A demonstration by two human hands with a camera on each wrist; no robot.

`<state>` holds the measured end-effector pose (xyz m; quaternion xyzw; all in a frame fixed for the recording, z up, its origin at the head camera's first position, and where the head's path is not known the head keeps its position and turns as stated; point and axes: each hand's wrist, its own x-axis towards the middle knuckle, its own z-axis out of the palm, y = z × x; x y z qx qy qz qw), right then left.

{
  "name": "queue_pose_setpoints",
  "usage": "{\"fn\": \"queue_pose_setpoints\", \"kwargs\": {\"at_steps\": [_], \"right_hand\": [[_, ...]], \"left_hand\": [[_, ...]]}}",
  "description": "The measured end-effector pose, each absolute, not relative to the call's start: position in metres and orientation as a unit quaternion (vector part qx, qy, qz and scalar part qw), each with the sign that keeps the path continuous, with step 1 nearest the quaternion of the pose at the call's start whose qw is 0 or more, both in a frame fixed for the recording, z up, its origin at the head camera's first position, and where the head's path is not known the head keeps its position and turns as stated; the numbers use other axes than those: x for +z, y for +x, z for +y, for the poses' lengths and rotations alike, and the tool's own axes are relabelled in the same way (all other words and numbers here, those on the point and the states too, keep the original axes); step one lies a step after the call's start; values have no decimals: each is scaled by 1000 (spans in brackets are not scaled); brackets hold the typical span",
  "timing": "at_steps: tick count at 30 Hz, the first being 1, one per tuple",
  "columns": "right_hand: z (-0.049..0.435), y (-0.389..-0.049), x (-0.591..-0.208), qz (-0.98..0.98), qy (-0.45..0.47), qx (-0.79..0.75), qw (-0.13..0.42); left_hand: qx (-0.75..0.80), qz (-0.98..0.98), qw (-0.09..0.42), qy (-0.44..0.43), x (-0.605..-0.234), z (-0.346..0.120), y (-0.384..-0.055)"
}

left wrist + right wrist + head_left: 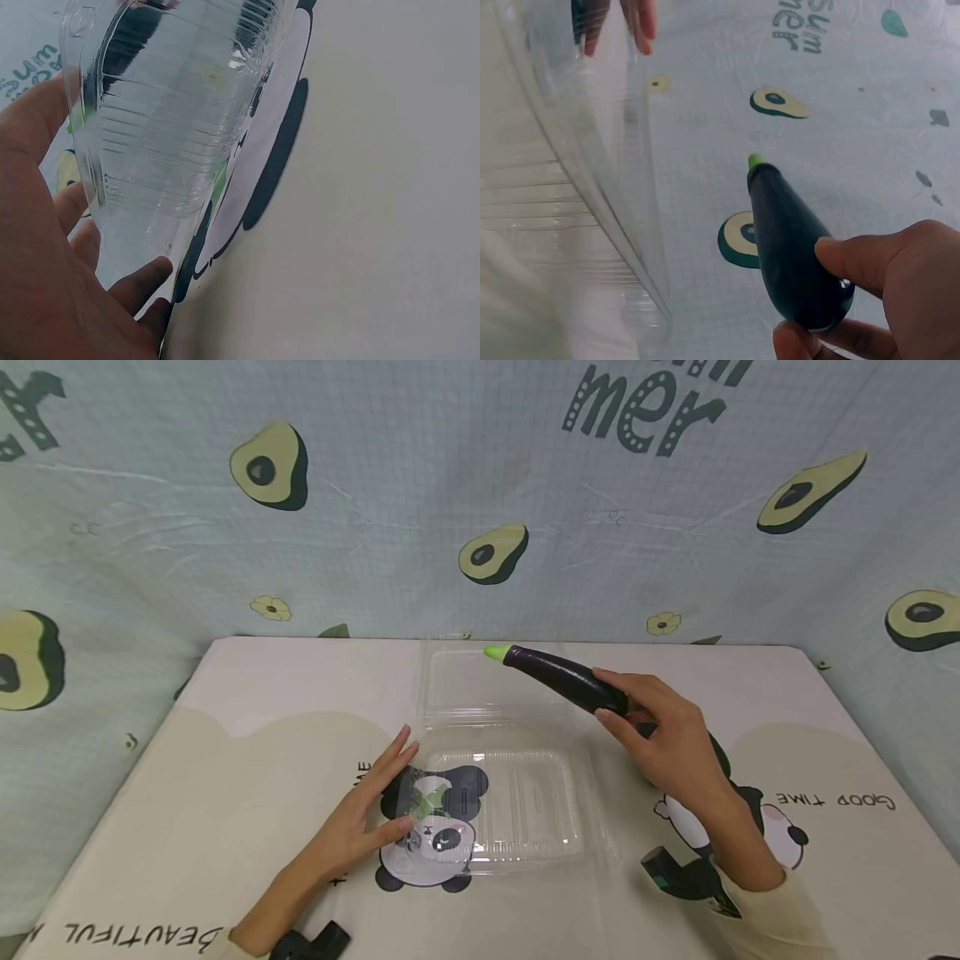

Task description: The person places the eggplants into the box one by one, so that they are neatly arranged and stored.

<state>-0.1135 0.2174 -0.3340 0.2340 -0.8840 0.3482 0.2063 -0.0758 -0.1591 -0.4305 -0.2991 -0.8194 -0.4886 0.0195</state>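
A dark purple eggplant [562, 677] with a green stem end is pinched at its thick end by my right hand [667, 735]. It is held up over the right side of a clear plastic clamshell box [525, 810], its stem pointing left and away. The box lies with its lid [465, 681] folded back behind it. At the box's left edge is my left hand [360, 814], fingers spread and thumb near the rim. In the left wrist view, the fingers lie along the outside of the clear box [157, 135]. The right wrist view shows thumb and fingers around the eggplant [791, 247].
The table [225, 793] is covered by a pale cloth printed with pandas and lettering. Behind it hangs a light blue curtain [390, 527] with avocado prints. A black strap device [682, 877] sits at the right wrist, and another [311, 943] at the left.
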Motion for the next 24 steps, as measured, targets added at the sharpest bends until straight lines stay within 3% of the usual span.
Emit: {"fn": "queue_pose_setpoints", "kwargs": {"at_steps": [24], "right_hand": [[204,-120,-357,-867,329,347,142]], "left_hand": [[-488,-821,23,-296,-432,-158,-75]]}}
